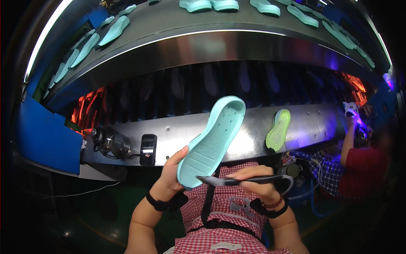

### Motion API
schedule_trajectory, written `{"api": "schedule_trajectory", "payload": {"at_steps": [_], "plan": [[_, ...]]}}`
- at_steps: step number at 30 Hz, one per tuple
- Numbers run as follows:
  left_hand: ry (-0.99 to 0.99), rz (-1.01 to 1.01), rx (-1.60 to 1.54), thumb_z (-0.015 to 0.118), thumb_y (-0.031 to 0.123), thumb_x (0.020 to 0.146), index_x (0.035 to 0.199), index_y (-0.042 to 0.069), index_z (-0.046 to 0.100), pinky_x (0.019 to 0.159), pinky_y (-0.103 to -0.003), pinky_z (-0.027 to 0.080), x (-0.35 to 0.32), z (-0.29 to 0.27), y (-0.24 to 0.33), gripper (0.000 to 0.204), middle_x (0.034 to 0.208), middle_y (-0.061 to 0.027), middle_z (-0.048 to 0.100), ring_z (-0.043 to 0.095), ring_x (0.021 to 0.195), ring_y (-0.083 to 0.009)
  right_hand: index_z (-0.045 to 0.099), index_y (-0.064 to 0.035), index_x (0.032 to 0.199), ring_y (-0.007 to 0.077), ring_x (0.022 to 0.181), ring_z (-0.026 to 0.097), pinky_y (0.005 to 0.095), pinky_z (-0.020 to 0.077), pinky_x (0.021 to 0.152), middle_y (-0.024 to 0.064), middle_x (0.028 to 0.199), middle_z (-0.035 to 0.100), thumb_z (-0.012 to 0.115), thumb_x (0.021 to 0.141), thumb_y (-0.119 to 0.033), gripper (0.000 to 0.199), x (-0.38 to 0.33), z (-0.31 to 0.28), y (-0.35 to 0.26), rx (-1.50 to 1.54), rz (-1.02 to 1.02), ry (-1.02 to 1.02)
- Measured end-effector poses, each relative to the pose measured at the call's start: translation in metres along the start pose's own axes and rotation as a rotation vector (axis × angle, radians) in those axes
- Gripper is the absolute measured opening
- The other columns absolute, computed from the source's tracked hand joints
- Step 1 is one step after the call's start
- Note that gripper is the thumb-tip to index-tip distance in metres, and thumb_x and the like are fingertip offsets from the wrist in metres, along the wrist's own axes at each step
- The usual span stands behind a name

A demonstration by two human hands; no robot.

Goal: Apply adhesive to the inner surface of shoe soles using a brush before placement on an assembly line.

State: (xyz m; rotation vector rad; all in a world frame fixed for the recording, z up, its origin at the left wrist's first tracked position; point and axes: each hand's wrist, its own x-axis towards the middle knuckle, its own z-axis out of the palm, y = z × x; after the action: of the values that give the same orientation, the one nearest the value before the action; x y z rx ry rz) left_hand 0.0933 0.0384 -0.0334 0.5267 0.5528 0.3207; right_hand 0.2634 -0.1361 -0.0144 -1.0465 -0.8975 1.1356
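Note:
A light turquoise shoe sole (215, 137) is held up and tilted in front of me, its inner side with small holes and ridges facing up. My left hand (171, 171) grips its lower left edge, thumb along the side. In my right hand (256, 181) is a brush (237, 180) with a dark handle. Its bristle end points left and lies over the lower end of the sole; whether it touches cannot be made out. A yellow-green sole (278, 131) lies on the metal ledge to the right, apart from both hands.
Beyond the metal ledge (177, 122), more turquoise soles (196, 5) stand on a dark conveyor belt (163, 17). On the ledge's left are a dark phone (148, 149) and a clear jug-like vessel (112, 144). A co-worker in red (363, 169) handles a white shoe part at the right.

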Motion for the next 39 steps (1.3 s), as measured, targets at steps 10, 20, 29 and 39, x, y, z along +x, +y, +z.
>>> {"api": "schedule_trajectory", "payload": {"at_steps": [10,20,29,39], "plan": [[-0.464,0.502,-0.177,0.019,0.035,0.092,0.128,-0.004,0.032,0.095,-0.060,0.033,0.082,0.085,0.200,0.055,0.126,-0.0241,0.041,0.042,0.116,-0.0401,0.056,0.0034,0.099,0.0104,0.039,0.043,0.0200,0.0374,0.040,0.0279,0.100,0.059,0.051,0.082,-0.005,0.020,-0.007,-0.038,0.033,0.368,-0.138,0.307],[0.180,0.723,0.675,0.056,0.026,0.080,0.132,0.001,0.029,0.103,-0.041,0.025,0.168,0.166,0.273,0.063,0.138,-0.0159,0.030,0.033,0.124,-0.0261,0.057,0.0062,0.096,0.0129,0.047,0.047,0.0219,0.0412,0.046,0.0265,0.099,0.059,0.051,0.083,-0.001,0.016,-0.031,-0.073,0.059,0.582,-0.040,0.588],[0.804,0.594,2.495,0.057,0.013,0.073,0.109,0.004,0.056,0.089,-0.039,0.043,0.244,0.199,0.254,0.037,0.115,-0.0161,0.057,0.053,0.109,-0.0304,0.056,0.0060,0.101,0.0117,0.049,0.046,0.0227,0.0393,0.049,0.0191,0.088,0.063,0.049,0.086,-0.003,0.019,-0.026,-0.091,0.075,0.569,0.039,0.540],[0.021,0.877,2.528,0.063,0.006,0.070,0.101,0.002,0.047,0.081,-0.045,0.043,0.254,0.186,0.248,0.035,0.099,-0.0219,0.057,0.053,0.095,-0.0393,0.058,0.0042,0.102,0.0125,0.050,0.046,0.0242,0.0381,0.049,0.0109,0.077,0.060,0.050,0.086,-0.001,0.019,-0.061,-0.120,0.079,0.702,0.074,0.706]]}}
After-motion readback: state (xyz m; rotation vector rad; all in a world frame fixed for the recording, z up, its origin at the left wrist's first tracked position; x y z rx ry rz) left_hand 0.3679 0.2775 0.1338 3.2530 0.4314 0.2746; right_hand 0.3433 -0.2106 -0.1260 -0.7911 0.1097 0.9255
